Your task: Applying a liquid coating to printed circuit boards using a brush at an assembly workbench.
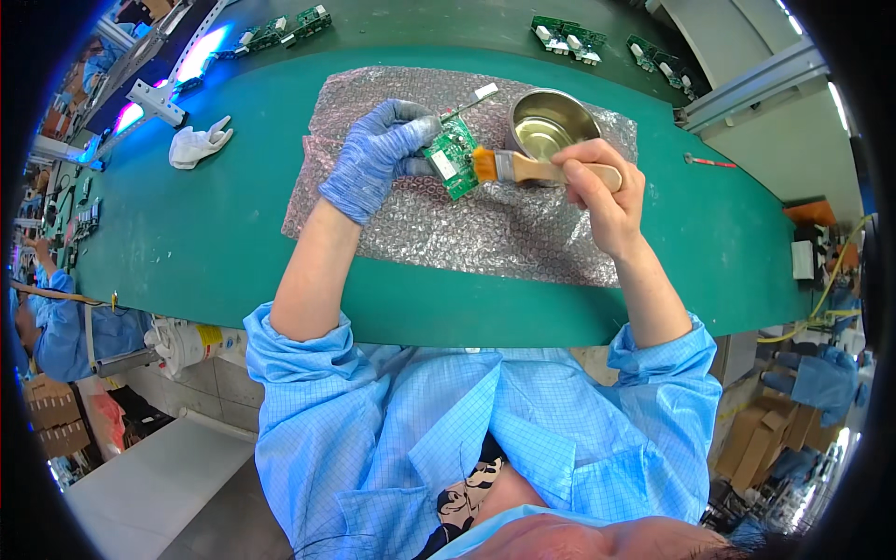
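Note:
My left hand [378,154], in a blue-grey knit glove, is closed on the edge of a green circuit board [457,149] that it holds up at a tilt. A thin cable with a white connector [486,91] sticks out from the board's upper end. My bare right hand [605,187] grips the wooden handle of a flat paintbrush [532,169]. Its orange-brown bristles meet the board's right side, or hover just over it; I cannot tell which. Right behind the brush stands a round metal bowl [553,121] holding some clear yellowish liquid.
Bubble wrap [392,233] lies under the bowl on the green table mat [233,252]. A white glove [198,143] rests at the left, a red-handled tool [711,162] at the right. More circuit boards [567,39] sit along the far side. A metal frame [154,101] stands far left.

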Action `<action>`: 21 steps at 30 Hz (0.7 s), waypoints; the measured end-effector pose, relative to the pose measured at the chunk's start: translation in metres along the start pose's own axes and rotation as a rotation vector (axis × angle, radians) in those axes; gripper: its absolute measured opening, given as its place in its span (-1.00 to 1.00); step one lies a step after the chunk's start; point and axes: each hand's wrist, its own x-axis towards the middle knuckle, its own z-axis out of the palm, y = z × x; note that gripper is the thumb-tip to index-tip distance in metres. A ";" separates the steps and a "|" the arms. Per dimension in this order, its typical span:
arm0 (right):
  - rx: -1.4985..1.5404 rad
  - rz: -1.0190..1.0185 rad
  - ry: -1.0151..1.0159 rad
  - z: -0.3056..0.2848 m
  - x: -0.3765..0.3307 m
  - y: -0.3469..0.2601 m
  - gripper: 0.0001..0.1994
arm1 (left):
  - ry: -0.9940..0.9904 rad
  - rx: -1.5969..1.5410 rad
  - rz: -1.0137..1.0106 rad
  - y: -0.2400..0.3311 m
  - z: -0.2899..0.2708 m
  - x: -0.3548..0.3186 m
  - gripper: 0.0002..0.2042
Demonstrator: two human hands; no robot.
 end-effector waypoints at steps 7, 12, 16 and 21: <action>-0.102 -0.170 -0.065 0.024 0.025 0.004 -0.84 | -0.002 0.037 0.000 -0.001 0.005 -0.003 -0.74; -0.158 -0.199 -0.183 0.027 0.027 0.010 -0.86 | 0.022 0.054 0.026 -0.004 0.003 -0.003 -0.75; -0.206 -0.122 -0.246 0.013 0.018 0.004 -0.87 | 0.034 0.051 0.028 -0.003 0.003 -0.003 -0.77; -0.024 0.026 -0.062 0.001 0.014 0.004 -0.84 | 0.022 0.033 0.049 -0.001 0.006 -0.004 -0.78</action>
